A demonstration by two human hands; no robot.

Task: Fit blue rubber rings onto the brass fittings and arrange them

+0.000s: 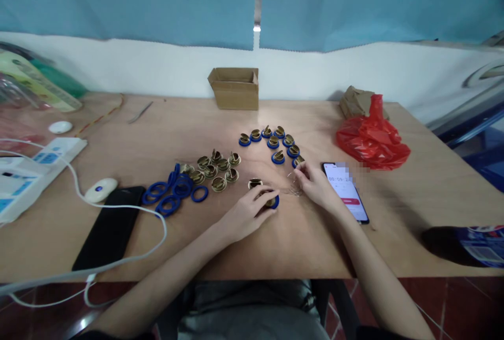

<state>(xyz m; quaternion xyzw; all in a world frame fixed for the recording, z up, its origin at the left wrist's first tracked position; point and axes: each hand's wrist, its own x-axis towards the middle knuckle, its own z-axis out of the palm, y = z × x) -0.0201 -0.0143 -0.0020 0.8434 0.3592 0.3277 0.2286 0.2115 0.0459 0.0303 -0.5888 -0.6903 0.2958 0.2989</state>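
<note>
My left hand (250, 213) rests on the table with its fingers closed round a brass-coloured round fitting with a blue ring (276, 202). Just beyond those fingers lies a fitting without a blue ring (255, 183). My right hand (315, 185) pinches at a small cluster of thin wire rings (294, 189); the fingertips hide exactly what is between them. To the left are a group of bare brass fittings (219, 184) and a heap of loose blue rings (200, 193). Several fittings seated in blue rings (277, 157) form a loose arc ahead of my right hand.
A phone showing a timer (342, 193) lies right of my right hand, near a red plastic bag (372, 143). An open cardboard box (236, 94) stands at the back. At left are a black phone (112, 227), white cable and power strip (59, 153); a dark bottle (452, 245) lies right.
</note>
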